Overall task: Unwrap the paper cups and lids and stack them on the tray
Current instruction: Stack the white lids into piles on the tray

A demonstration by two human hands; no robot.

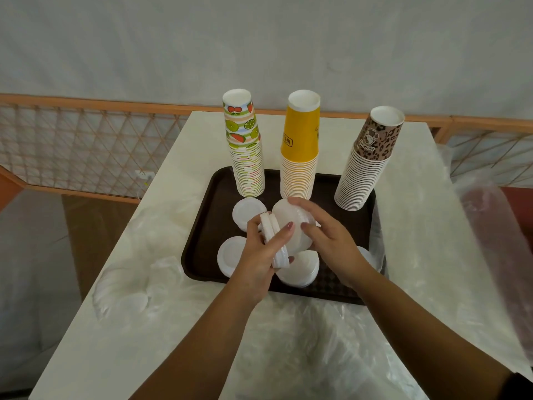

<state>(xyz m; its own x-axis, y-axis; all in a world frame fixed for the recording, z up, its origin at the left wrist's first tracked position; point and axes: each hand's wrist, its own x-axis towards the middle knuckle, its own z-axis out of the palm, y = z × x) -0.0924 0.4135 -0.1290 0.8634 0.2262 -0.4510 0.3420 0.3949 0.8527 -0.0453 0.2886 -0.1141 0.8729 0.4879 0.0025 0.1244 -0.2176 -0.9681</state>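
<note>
A dark brown tray (202,215) lies on the white table. At its back stand three upside-down cup stacks: fruit-print (247,157), yellow (300,157) and leopard-print (366,168). White lid piles sit on the tray at the back left (246,212), front left (227,255) and front middle (302,269). My left hand (259,255) grips a few white lids (274,241) held on edge. My right hand (326,235) holds a larger bunch of lids (288,223) tilted above the tray's middle. Another lid pile at the front right is mostly hidden by my right wrist.
Clear plastic wrapping (302,342) lies crumpled on the table in front of the tray, with more (129,284) to the left. A plastic sleeve (496,226) hangs over the table's right side. A wooden lattice railing (86,145) runs behind the table.
</note>
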